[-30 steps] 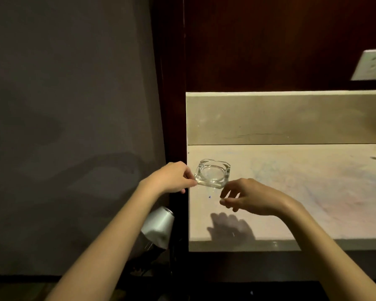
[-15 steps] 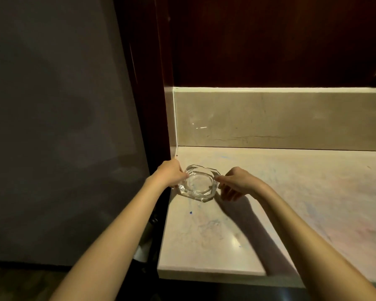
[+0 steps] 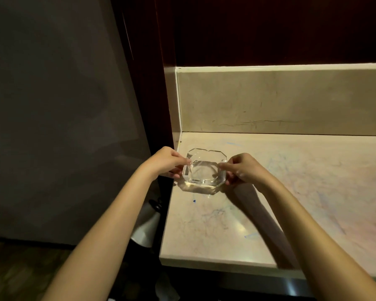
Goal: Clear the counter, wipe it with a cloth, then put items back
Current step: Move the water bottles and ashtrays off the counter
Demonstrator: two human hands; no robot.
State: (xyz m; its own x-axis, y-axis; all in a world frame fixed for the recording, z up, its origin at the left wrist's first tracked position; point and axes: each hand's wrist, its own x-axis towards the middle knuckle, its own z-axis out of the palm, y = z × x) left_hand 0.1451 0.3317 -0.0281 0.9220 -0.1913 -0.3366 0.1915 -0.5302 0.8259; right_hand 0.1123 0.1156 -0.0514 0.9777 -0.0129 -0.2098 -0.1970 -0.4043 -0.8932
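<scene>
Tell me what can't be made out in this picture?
- Head view: whether the clear octagonal glass ashtray touches the beige marble counter; transparency hides its base.
- Fingertips of left hand and right hand: partly behind the glass.
- Silver object below the counter edge: arm covers it, too dark.

Silver obj (image 3: 147, 227) below counter (image 3: 204, 240), partly hidden by left forearm.

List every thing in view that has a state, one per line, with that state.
glass ashtray: upright, empty, gripped on both sides, at the counter's left edge; whether it rests on the surface cannot be told
left hand: fingers pinch the ashtray's left side
right hand: fingers pinch the ashtray's right side
counter: faint blue and pink marks on the surface
</scene>
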